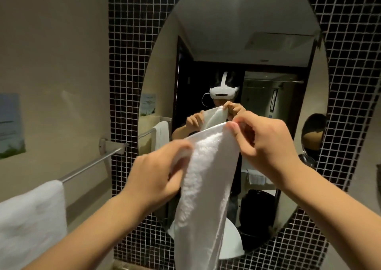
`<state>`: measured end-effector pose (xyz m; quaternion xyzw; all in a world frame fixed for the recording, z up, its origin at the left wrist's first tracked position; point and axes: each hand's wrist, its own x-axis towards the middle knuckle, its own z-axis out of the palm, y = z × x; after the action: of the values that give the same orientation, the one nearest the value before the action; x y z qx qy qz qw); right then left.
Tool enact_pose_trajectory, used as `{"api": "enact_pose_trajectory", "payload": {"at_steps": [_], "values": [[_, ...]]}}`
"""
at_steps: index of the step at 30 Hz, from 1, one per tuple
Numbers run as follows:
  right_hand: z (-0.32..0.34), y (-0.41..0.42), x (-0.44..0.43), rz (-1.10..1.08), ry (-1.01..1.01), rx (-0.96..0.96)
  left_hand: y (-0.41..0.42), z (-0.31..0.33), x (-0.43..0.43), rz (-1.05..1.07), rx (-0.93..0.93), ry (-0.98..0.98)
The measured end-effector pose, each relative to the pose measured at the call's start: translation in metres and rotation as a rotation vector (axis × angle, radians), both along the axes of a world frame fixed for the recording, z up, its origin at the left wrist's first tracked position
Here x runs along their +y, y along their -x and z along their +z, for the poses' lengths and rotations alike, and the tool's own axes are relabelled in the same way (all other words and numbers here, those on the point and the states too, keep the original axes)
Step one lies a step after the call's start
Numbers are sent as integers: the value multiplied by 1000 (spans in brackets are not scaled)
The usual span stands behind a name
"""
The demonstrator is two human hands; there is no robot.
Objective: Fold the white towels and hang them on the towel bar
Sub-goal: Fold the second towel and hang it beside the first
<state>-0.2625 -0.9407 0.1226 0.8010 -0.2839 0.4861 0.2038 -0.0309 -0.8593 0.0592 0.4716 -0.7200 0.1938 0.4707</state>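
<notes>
I hold a white towel (204, 187) up in front of the mirror; it hangs down in a long narrow fold. My left hand (156, 177) grips its upper left edge. My right hand (259, 140) pinches its top right corner, slightly higher. A metal towel bar (90, 164) runs along the beige wall at the left, below and to the left of my hands. A second white towel (31, 222) hangs over the bar's near end at the lower left.
An oval mirror (237, 32) on a dark mosaic-tile wall (127, 63) fills the middle and reflects me, a headset and the towels. A small round mirror (313, 133) sits at the right. A poster (10, 125) hangs on the left wall.
</notes>
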Motion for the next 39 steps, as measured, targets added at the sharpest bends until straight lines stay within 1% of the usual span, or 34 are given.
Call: {"api": "enact_pose_trajectory", "payload": {"at_steps": [1, 3, 6, 9, 10, 11, 14, 15, 16, 18, 20, 23, 25, 26, 27, 28, 29, 30, 32, 34, 35, 37, 39], "values": [[0, 1, 0, -14, -10, -13, -4, 4, 0, 44, 15, 32], [0, 0, -1, -22, -100, -73, -11, 14, 2, 92, 67, 53], [1, -6, -3, 14, -266, -203, -14, 24, 10, 126, 48, 77], [1, -21, -2, 109, -470, -247, -12, 23, 22, 269, 80, 148], [-1, -29, -3, 162, -550, -273, -13, 22, 23, 272, 117, 153], [-3, -38, -5, 226, -638, -320, -15, 22, 24, 236, 179, 131], [-9, -68, -11, 450, -938, -529, -23, 25, 22, 3, 486, -8], [-10, -79, -12, 508, -1028, -587, -27, 26, 22, -50, 544, -17], [-11, -91, -14, 579, -1117, -640, -32, 26, 22, -73, 545, 8], [-9, -116, -15, 744, -1232, -730, -43, 30, 23, -39, 440, 91], [-2, -142, -17, 892, -1230, -803, -57, 38, 26, 38, 313, 169], [14, -184, -19, 994, -1082, -756, -74, 61, 35, 150, 175, 319], [26, -214, -18, 1110, -975, -709, -91, 73, 36, 274, -2, 407], [28, -229, -19, 1171, -912, -683, -102, 77, 33, 341, -105, 405], [29, -245, -19, 1210, -853, -655, -116, 78, 29, 415, -198, 356], [25, -262, -20, 1222, -813, -618, -129, 77, 25, 500, -264, 256], [19, -278, -22, 1214, -793, -574, -141, 73, 22, 592, -293, 117], [7, -293, -24, 1202, -800, -527, -151, 67, 21, 693, -284, -54], [-28, -322, -29, 1180, -895, -419, -165, 50, 21, 882, -232, -389], [-67, -344, -33, 1161, -1013, -284, -174, 30, 24, 953, -227, -616], [-83, -350, -34, 1147, -1045, -232, -177, 20, 25, 950, -234, -677], [-100, -357, -36, 1110, -1043, -194, -178, 6, 26, 932, -245, -721], [-100, -357, -37, 1037, -915, -130, -177, -1, 27, 940, -233, -718]]}}
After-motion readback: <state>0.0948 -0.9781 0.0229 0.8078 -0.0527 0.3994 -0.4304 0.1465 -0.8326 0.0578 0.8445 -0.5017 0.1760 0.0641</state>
